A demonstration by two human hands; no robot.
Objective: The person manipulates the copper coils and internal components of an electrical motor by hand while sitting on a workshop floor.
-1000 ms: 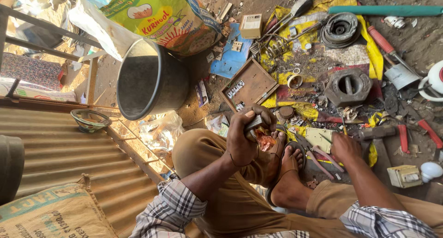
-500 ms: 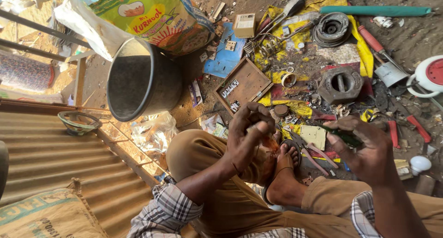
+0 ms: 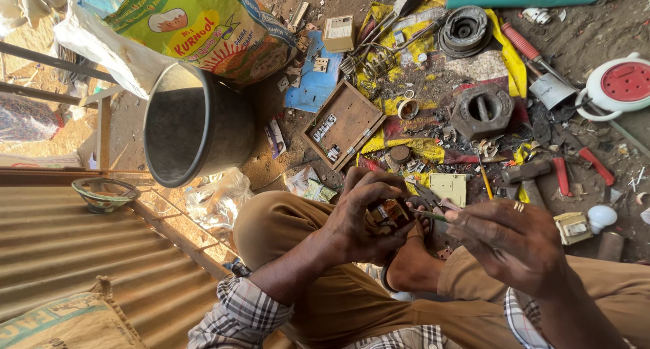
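Observation:
My left hand (image 3: 362, 217) grips a small brown and white electrical part (image 3: 387, 213) just above my bare foot (image 3: 413, 264). My right hand (image 3: 508, 241) holds a thin green-handled tool (image 3: 433, 216), its tip pointing left and touching the part. A ring shows on one right finger. Both hands are dirty. I sit on the ground with knees bent, in tan trousers and checked sleeves.
A black bucket (image 3: 193, 129) lies left of my knee, a printed sack (image 3: 196, 27) behind it. Scrap covers the ground: a wooden tray (image 3: 342, 125), a blue board (image 3: 315, 85), a round metal casting (image 3: 482, 111), red-handled tools (image 3: 575, 163), a red and white reel (image 3: 619, 85). Corrugated sheet (image 3: 88, 268) at left.
My right hand rose from the ground with the green-handled tool and brought it to the part in my left hand. My left hand stayed above the foot.

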